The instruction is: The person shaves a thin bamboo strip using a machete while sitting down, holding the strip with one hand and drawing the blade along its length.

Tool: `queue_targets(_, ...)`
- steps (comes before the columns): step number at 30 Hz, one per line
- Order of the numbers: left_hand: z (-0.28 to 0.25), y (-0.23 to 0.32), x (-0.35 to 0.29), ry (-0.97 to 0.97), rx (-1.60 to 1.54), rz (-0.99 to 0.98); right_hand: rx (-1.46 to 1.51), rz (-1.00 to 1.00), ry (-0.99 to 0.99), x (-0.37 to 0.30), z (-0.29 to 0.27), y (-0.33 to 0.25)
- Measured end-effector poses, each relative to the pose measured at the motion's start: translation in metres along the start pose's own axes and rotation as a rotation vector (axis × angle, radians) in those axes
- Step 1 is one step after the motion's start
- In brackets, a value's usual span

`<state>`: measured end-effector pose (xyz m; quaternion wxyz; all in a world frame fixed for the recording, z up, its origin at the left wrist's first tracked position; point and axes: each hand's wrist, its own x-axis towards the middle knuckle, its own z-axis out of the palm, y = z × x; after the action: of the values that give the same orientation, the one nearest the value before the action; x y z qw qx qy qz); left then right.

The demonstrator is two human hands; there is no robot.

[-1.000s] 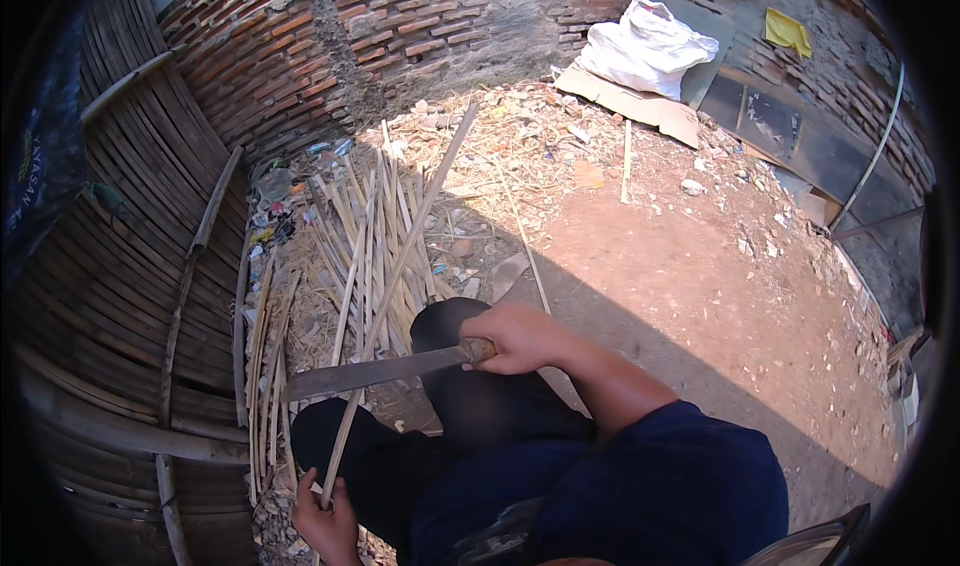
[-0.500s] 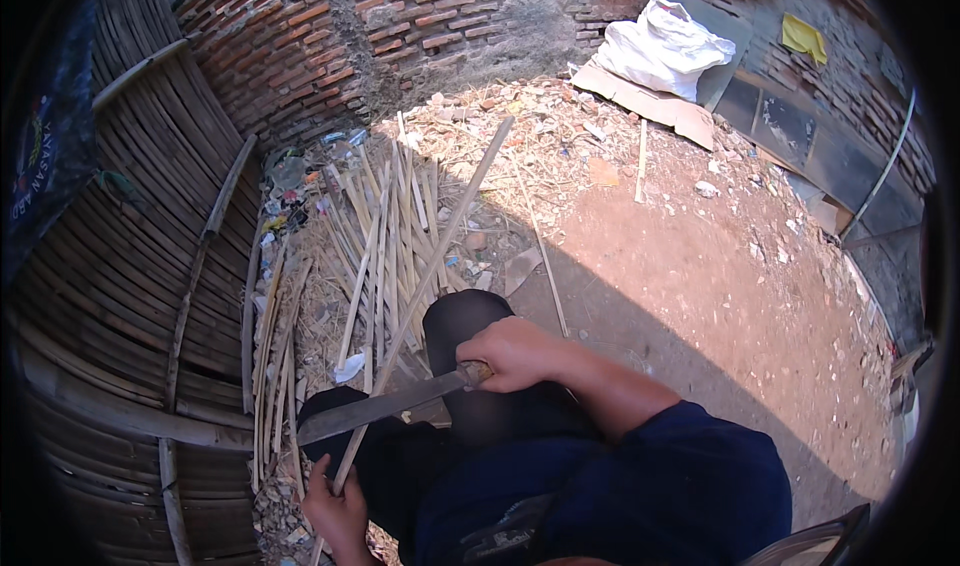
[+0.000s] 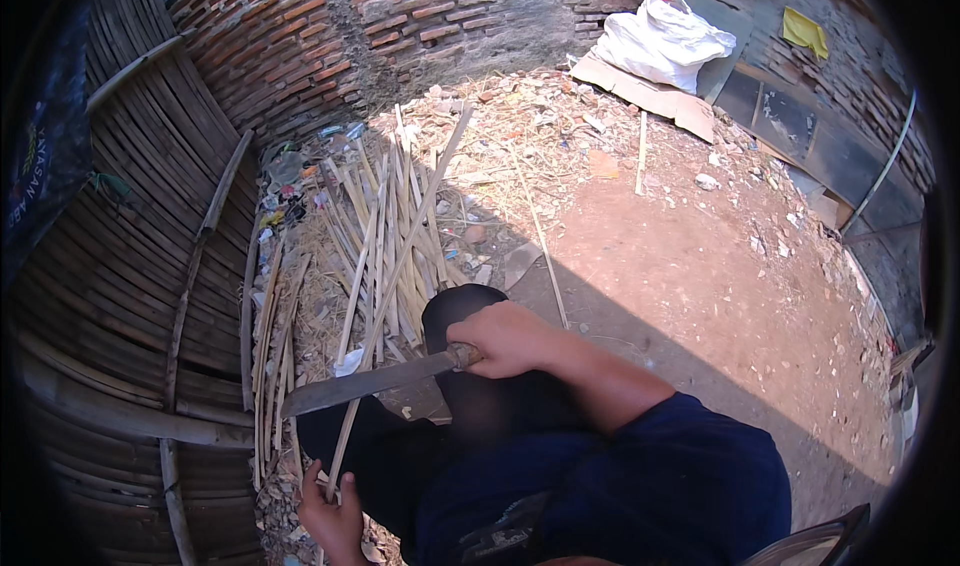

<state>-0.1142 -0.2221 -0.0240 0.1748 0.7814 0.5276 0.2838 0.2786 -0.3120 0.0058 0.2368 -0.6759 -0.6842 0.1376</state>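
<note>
My right hand (image 3: pixel 510 338) is closed round the handle of a machete (image 3: pixel 370 382) in front of my knees. Its long, dull grey blade points left, lying across a bamboo strip (image 3: pixel 344 438). At the lower left my left hand (image 3: pixel 333 522) has the near part of that long, narrow strip between thumb and fingers. From there the strip slants up and away over a pile of similar strips (image 3: pixel 372 256), its far end a little wider and darker. Whether the blade's edge cuts into the strip cannot be made out.
A woven bamboo wall (image 3: pixel 130 296) closes off the left side, a brick wall (image 3: pixel 440 26) the back. Rubble and litter cover the ground beside the pile. Further right, a white sack (image 3: pixel 665 41) rests on cardboard (image 3: pixel 640 91). One loose strip (image 3: pixel 540 236) lies right of my knee.
The held strip's far end has swung left. My right hand and the machete have shifted slightly left and away from me, and my left hand has moved slightly toward me.
</note>
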Motion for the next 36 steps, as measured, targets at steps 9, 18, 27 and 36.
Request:
queue_targets(9,0.011,0.015,-0.004,-0.073,0.043,0.039,-0.029,-0.109,-0.032,0.011,0.026,-0.017)
queue_targets(18,-0.004,0.0,-0.007,-0.072,0.013,-0.094,0.013,0.124,0.164,0.005,-0.006,0.023)
queue_targets(27,0.004,0.021,0.0,-0.178,0.025,-0.056,-0.053,0.004,-0.041,0.009,0.002,0.008)
queue_targets(36,0.003,0.009,-0.003,-0.13,-0.007,-0.031,0.101,0.09,0.215,0.004,-0.001,0.024)
